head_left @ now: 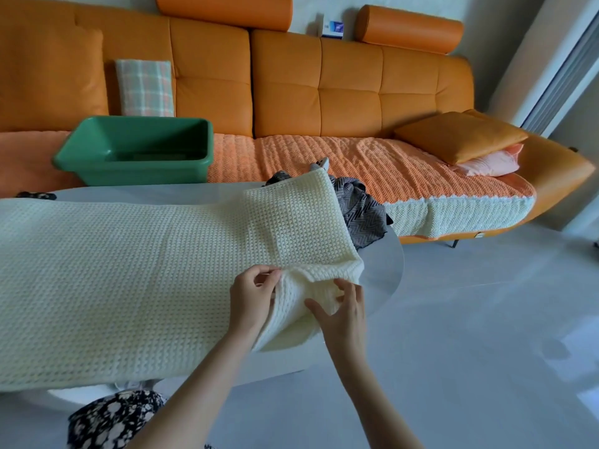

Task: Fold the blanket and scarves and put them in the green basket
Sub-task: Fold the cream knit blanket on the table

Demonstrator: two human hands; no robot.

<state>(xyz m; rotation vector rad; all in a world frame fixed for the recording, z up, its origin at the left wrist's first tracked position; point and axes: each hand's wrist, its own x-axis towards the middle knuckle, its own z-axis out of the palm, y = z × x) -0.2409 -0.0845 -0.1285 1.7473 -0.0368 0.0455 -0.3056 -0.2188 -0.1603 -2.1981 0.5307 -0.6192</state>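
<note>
Orange sofa (pixel 324 108) fills the back of the room, and the green basket (pixel 146 171) sits on its seat at the left, tilted toward the camera. An oval table (pixel 385 267) stands in front of it, and the cream knitted blanket (pixel 129 270) is spread across most of the top.

Both hands work at the blanket's near right corner. The left hand (pixel 252 296) pinches the edge between thumb and fingertips. The right hand (pixel 343 319) has its fingers curled over the bunched corner, with the thumb pressing the fabric from the side.

The blanket looks soft, thick and limp. It should drape and sag rather than hold a crease, and the open knit may stretch or snag. Taking it by the corners or along an edge, with the hands well apart, looks the best way to carry a fold across.

A grey zigzag scarf (pixel 359 209) lies crumpled just behind the blanket's raised far corner and is mostly covered by it. How many scarves there are cannot be told. The blanket's left end is cut off by the frame, and its near edge hangs over the table out of sight. A dark patterned scrap (pixel 35 196) at the far left is too small to identify.
</note>
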